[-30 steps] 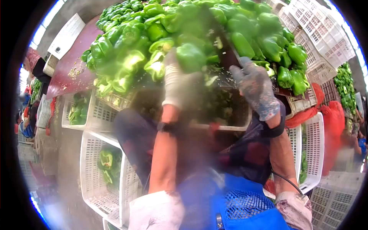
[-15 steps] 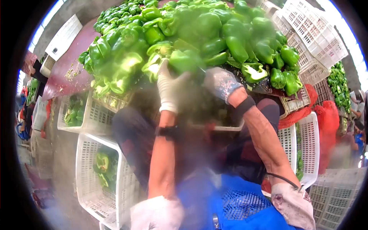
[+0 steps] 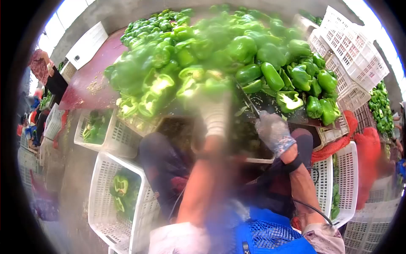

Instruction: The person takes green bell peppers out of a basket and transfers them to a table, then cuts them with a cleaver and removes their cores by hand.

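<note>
Diagonally, the knife [image 3: 252,106] points forward-left — right hand [image 3: 272,131] gripping it, left hand [image 3: 213,111] blurred, grip unclear.

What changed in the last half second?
Right hand drew back and to the right, still gripping the knife, now more visible. Left hand shifted slightly right; blur hides its grip. Cut pepper half and lower-left crate stayed put.

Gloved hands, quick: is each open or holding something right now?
Left hand: by the green peppers; too blurred to tell whether it holds one.
Right hand: closed, holding a knife.
</note>
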{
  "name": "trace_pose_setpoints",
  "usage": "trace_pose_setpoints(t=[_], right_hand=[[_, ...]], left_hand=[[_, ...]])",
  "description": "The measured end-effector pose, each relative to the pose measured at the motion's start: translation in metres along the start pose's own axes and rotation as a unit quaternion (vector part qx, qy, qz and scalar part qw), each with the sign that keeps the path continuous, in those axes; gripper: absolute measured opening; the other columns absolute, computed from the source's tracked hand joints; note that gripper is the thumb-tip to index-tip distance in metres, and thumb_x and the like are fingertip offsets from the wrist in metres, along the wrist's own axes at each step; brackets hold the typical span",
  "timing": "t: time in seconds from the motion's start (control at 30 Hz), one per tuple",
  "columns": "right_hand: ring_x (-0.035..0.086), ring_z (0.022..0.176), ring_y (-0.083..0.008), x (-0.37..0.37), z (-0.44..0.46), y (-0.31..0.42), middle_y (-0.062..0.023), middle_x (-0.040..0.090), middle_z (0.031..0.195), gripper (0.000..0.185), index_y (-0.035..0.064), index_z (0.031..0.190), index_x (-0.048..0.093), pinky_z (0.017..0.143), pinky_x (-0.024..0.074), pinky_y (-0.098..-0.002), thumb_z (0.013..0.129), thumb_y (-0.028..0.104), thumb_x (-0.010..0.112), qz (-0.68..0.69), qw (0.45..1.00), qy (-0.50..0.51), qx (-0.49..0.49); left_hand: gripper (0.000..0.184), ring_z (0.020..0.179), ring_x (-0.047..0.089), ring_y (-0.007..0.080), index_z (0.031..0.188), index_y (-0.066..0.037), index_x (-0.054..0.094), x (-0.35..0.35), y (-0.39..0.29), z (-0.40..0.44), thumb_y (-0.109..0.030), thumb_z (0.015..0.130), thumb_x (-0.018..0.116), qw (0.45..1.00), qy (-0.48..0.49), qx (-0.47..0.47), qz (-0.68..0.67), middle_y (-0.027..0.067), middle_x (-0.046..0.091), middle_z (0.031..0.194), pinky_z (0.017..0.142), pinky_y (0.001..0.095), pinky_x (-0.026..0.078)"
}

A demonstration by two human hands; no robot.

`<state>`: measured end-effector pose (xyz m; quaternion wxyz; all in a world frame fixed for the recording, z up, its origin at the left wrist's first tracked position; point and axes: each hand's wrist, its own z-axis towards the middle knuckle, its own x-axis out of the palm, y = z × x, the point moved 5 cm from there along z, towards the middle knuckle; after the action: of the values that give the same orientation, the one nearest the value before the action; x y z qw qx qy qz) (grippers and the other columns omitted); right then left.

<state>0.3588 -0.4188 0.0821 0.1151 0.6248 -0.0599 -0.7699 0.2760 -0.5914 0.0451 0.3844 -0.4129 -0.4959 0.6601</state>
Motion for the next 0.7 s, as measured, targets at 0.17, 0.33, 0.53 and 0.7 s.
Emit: trace_pose_setpoints(t=[0.17,0.33,0.53,0.7], right_hand=[[0.064,0.067,-0.0441,0.005,-0.007,0.001,-0.0251,0.063,0.07,0.015,0.0,0.086,0.063,0.064,0.0522,-0.0517,0.085,0.014,0.056,0.03,0.999,0.006,-0.012],[0.065,0.069,-0.0451,-0.025,0.007,0.021,-0.0258,0.064,0.071,0.017,-0.0004,0.087,0.062,0.065,0.0529,-0.0529,0.087,0.016,0.057,0.074,0.997,-0.025,0.02],[0.065,0.069,-0.0423,-0.032,0.102,0.053,-0.0254,0.064,0.071,0.019,-0.0004,0.088,0.061,0.062,0.0526,-0.0496,0.09,0.018,0.057,-0.027,0.985,-0.122,-0.117],[0.064,0.081,-0.0446,-0.014,0.184,0.06,-0.0277,0.065,0.082,0.027,-0.0011,0.091,0.062,0.074,0.052,-0.0517,0.091,0.025,0.056,0.025,0.987,-0.152,-0.039]], left_hand=[[0.082,0.123,0.046,0.0323,0.141,0.004,0.037,-0.007,-0.005,-0.01,-0.03,0.079,0.078,0.998,-0.032,0.04,-0.025,0.0225,0.045,0.135,0.106,0.0385,0.038],[0.083,0.121,0.046,0.0297,0.143,0.003,0.034,-0.02,-0.027,0.008,-0.026,0.079,0.077,0.987,-0.085,0.124,-0.052,0.0197,0.044,0.134,0.106,0.0366,0.038],[0.079,0.13,0.045,0.0336,0.147,-0.003,0.029,-0.009,-0.075,0.111,-0.018,0.082,0.071,0.965,-0.094,0.183,-0.16,0.0242,0.042,0.142,0.109,0.0391,0.036],[0.076,0.145,0.018,0.0424,0.152,0.003,0.014,0.029,-0.088,0.212,-0.033,0.095,0.048,0.946,-0.103,0.295,0.085,0.0277,0.019,0.157,0.12,0.0424,0.016]])
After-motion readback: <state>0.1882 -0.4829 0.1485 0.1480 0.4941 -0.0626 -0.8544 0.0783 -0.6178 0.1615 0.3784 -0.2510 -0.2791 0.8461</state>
